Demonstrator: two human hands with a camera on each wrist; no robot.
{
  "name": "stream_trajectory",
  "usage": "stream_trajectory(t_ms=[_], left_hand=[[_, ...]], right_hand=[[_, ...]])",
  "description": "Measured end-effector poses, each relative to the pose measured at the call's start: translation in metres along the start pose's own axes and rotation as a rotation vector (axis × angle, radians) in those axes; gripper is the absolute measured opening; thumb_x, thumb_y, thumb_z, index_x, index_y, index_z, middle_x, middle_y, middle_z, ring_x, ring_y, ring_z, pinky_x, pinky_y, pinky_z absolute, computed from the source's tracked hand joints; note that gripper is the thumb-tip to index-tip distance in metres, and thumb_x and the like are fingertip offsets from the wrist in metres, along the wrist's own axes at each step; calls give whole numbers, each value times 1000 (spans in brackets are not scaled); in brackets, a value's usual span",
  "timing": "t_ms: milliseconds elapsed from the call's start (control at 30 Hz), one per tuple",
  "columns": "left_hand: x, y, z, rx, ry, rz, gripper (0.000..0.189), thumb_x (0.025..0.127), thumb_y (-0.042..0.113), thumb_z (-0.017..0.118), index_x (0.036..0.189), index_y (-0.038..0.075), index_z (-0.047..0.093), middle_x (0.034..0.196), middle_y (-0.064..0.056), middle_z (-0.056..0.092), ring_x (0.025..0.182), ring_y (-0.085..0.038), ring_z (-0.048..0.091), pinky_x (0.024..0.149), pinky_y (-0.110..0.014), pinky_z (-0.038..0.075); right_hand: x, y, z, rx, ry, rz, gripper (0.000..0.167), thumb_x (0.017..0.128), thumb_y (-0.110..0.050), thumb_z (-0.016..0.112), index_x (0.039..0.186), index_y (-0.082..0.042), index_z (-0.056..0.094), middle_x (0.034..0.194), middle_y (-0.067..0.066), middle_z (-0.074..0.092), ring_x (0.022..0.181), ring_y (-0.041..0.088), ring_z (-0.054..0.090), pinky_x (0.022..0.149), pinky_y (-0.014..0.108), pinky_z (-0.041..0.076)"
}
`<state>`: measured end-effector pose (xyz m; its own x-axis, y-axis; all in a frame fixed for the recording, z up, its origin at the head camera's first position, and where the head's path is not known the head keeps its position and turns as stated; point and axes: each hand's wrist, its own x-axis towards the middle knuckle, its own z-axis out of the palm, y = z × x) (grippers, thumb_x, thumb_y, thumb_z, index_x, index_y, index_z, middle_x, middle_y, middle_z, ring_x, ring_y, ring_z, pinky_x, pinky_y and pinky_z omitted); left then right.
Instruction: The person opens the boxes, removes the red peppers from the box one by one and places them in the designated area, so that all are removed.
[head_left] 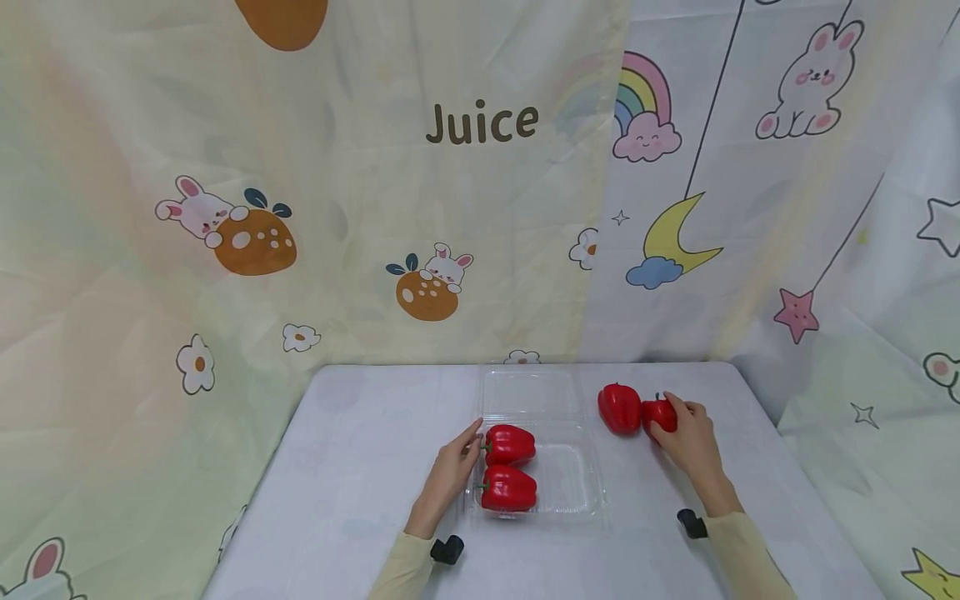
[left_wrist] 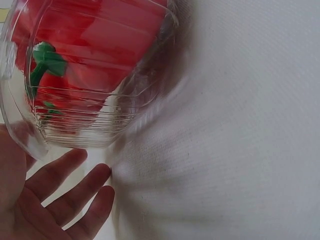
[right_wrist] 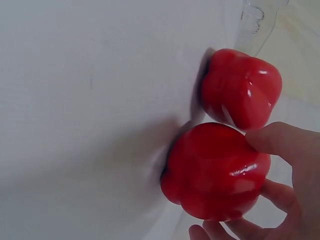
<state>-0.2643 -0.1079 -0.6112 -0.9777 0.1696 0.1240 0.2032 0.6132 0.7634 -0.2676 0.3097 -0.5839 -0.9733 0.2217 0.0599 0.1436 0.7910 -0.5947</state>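
Observation:
A clear plastic clamshell box (head_left: 567, 479) lies on the table, its lid folded back. Two red bell peppers sit inside along its left side, a rear one (head_left: 512, 444) and a front one (head_left: 509, 490), green stems pointing left. My left hand (head_left: 448, 471) is at the box's left edge, its fingers spread loosely beside the wall in the left wrist view. To the right of the box, my right hand (head_left: 692, 440) grips a red bell pepper (right_wrist: 217, 170) between thumb and fingers. Another red bell pepper (right_wrist: 241, 89) is just left of it in the head view.
The open lid (head_left: 531, 395) extends toward the table's back edge. A white cloth covers the table (head_left: 360, 450). Behind it hangs a printed curtain (head_left: 495, 208) with rabbits and fruit. A black wrist strap piece (head_left: 447, 550) shows at the left sleeve.

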Motion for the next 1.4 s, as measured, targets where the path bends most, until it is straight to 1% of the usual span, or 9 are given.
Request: stream_trajectory(t_ms=[367,600,733,900,1067,1400], left_hand=[[-1,-1,0,6,0,3,46,106,28,51,151,20,48,131,-12,69,108,-25,72,91,-40,60],[0,-1,1,3,3,1,46,106,28,51,151,20,48,131,-11,69,108,-25,71,91,-41,60],[0,-1,1,4,6,6,46,106,27,51,151,20,48,130,-12,69,107,-25,72,90,-40,60],[-1,-1,1,4,3,4,46,106,27,52,151,20,48,130,-12,69,107,-25,72,90,-40,60],[-1,-1,1,7,7,7,46,106,28,51,151,21,48,130,-11,69,107,-25,72,90,-40,60],[0,-3,2,9,9,6,46,106,28,51,151,21,48,131,-11,69,108,-26,71,91,-41,60]], right_hand=[[9,-6,0,-62,-11,-5,75,89,-18,68,152,3,32,140,40,33,125,58,37,90,68,52],[13,-12,-4,-77,-42,26,75,91,-19,67,153,3,30,140,40,32,125,59,36,92,68,51],[15,-14,-5,-92,-56,30,74,92,-19,66,153,3,30,139,41,32,125,59,36,94,69,50],[19,-13,-4,-104,-71,44,78,90,-19,68,153,2,29,139,41,31,126,59,35,93,68,51],[21,-14,-3,-115,-74,44,79,89,-19,70,153,2,29,139,41,31,126,60,35,92,68,51],[20,-16,-5,-113,-86,50,74,93,-20,64,153,2,28,141,41,31,127,61,35,94,70,49]])
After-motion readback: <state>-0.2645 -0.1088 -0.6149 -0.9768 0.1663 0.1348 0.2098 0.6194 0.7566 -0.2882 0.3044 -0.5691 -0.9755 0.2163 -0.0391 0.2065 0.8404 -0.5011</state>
